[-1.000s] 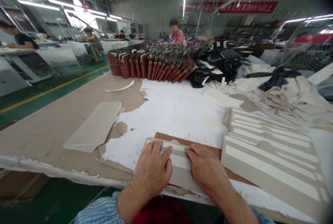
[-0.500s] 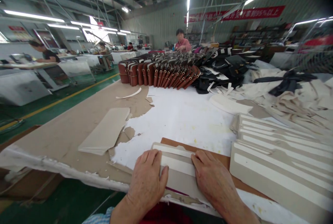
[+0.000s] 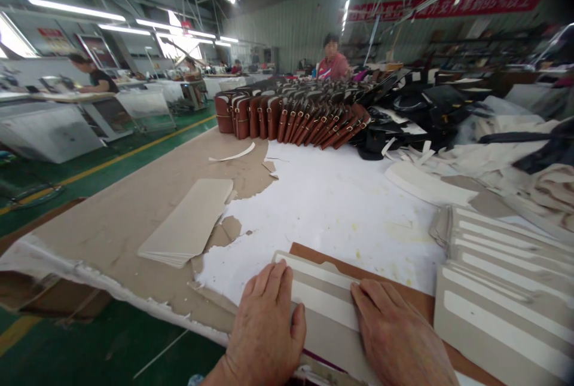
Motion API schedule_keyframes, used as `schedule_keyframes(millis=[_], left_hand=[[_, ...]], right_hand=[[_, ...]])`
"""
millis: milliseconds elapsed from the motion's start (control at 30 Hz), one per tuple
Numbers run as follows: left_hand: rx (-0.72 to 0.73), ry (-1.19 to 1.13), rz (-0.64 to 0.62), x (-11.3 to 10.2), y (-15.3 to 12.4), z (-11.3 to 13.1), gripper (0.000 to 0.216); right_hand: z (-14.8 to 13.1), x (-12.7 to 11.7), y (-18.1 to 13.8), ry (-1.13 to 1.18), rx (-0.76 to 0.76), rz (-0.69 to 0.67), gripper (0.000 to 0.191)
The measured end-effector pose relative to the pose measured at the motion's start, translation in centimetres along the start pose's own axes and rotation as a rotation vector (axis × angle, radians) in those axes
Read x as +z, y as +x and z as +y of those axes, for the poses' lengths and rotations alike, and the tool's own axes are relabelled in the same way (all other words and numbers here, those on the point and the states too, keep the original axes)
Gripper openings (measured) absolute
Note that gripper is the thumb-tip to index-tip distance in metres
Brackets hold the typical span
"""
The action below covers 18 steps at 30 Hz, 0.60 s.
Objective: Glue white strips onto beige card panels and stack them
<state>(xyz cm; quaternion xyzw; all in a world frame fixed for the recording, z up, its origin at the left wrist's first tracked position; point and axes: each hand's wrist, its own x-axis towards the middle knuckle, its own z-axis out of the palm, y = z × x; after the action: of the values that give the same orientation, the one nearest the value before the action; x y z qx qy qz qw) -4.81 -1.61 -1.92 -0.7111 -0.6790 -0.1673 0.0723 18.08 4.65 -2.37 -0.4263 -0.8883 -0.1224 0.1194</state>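
Note:
A beige panel with white strips (image 3: 314,302) lies at the table's near edge, on top of a brown board (image 3: 368,272) that shows along its far side. My left hand (image 3: 266,320) rests on the panel's left end, fingers stretched out and thumb apart. Farther right, my right hand (image 3: 399,332) lies on the same panel, its fingers extended over a white strip. Neither hand grips anything that I can see. To the right are several more beige panels with white strips (image 3: 502,308), overlapping. A stack of plain beige panels (image 3: 188,218) sits to the left.
The table (image 3: 107,213) has a torn white covering (image 3: 323,195). Brown bags (image 3: 269,117) stand in rows at the far side, beside black bags (image 3: 417,111). Cream scraps (image 3: 529,141) are heaped at right. A person (image 3: 332,63) is behind the bags; another (image 3: 92,75) sits far left.
The camera view has turned slightly left, so most things appear farther right. Both hands remain flat on the panel, with little visible change in their hold.

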Motion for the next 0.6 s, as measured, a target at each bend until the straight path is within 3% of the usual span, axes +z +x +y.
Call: schedule_keyframes(millis=[333, 600], left_hand=[[0.02, 0.012, 0.006, 0.0, 0.2, -0.1, 0.051], [-0.007, -0.026, -0.06, -0.5, 0.5, 0.1, 0.052]], right_hand=[[1.6, 0.9, -0.6, -0.04, -0.144, 0.063, 0.042], [1.6, 1.1, -0.5, -0.041, -0.132, 0.056, 0.04]])
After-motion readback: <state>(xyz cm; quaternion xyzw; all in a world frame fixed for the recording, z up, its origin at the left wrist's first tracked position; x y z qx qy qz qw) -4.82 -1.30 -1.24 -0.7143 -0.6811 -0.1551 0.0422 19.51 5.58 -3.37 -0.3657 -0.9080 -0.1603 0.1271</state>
